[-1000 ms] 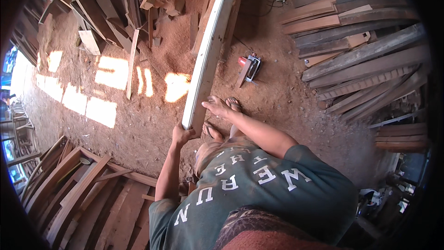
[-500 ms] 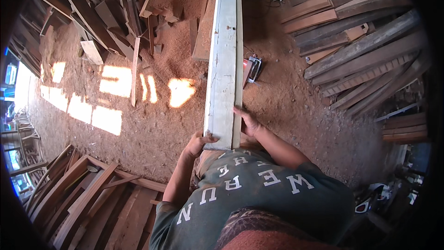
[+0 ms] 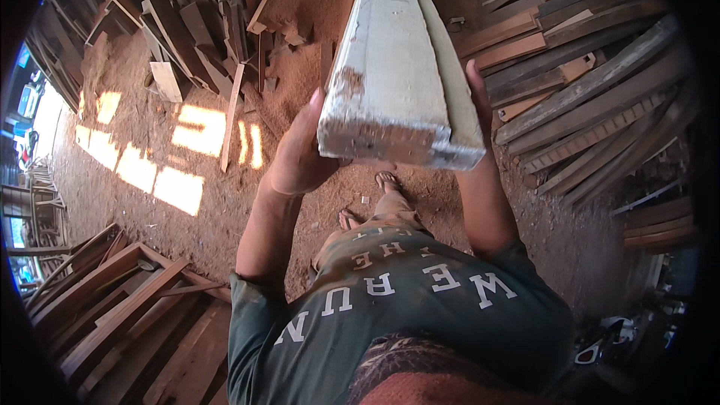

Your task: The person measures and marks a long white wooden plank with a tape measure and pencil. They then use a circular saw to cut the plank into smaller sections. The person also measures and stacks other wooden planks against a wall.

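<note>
So both hands are full here. There's a long, thick off-white wooden beam (image 3: 394,60) up in front of the chest, its near end raised toward the camera and looking huge, the rest running away and narrowing past the top edge of the view. The left hand (image 3: 298,154) grips it on the left side near that end, thumb lying along the edge and the palm against the lower corner. The right hand (image 3: 482,101) has it from the right side, a digit pointing up beside the edge; most of those fingers are hidden, so I can't tell exactly how they wrap.

The pale surface is pretty beat up: a brown bare patch by the left corner, a scuffed brown end face, and a lengthwise step with a narrower strip down the right side.

Below it are two feet in sandals (image 3: 388,181) on a reddish-brown dirt floor (image 3: 225,232), with bright sun patches (image 3: 139,167) off to the left. A messy heap of dark brown planks (image 3: 199,26) fills the upper left, a big stack of grey and brown boards (image 3: 592,97) is on the right, and slatted reddish-brown woodwork (image 3: 124,315) sits lower left. Dark green T-shirt (image 3: 420,315) with white lettering, too.
</note>
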{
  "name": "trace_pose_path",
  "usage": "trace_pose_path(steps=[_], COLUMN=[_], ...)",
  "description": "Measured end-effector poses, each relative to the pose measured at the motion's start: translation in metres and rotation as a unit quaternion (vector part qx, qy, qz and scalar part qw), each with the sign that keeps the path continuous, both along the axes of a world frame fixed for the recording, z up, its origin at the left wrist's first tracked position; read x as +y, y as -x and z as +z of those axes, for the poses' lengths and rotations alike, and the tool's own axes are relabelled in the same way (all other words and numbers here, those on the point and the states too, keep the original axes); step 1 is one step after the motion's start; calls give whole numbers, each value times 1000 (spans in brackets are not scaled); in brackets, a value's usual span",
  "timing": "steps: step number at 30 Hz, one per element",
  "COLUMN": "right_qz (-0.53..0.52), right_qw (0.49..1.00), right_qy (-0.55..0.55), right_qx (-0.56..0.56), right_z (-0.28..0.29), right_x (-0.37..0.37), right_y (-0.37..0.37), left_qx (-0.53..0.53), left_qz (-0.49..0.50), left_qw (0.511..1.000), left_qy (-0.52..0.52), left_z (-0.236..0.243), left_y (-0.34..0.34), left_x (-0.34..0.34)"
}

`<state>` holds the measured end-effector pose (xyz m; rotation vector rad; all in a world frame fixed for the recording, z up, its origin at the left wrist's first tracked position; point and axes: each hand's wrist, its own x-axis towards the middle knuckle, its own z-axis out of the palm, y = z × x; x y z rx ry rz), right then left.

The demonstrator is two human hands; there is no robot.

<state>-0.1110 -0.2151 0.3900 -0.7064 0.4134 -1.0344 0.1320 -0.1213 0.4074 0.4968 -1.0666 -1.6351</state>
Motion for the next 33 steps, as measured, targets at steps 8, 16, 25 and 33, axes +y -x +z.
trace_pose_path(steps=[8, 16, 25, 33], right_qz=[92, 63, 151, 136], right_qw=[964, 974, 952, 971], right_qy=[126, 126, 84, 41], right_qx=[-213, -176, -251, -194], right_z=[17, 10, 9, -8], right_x=[-12, -20, -21, -7], right_y=[-9, -17, -35, -41], left_qx=[86, 172, 204, 205], left_qz=[-13, -14, -11, 2], left_qw=[996, 985, 978, 976], left_qy=[-2, -30, -41, -79], left_z=[52, 53, 54, 32], left_y=[9, 5, -11, -22], left_x=[-18, -21, -14, 3])
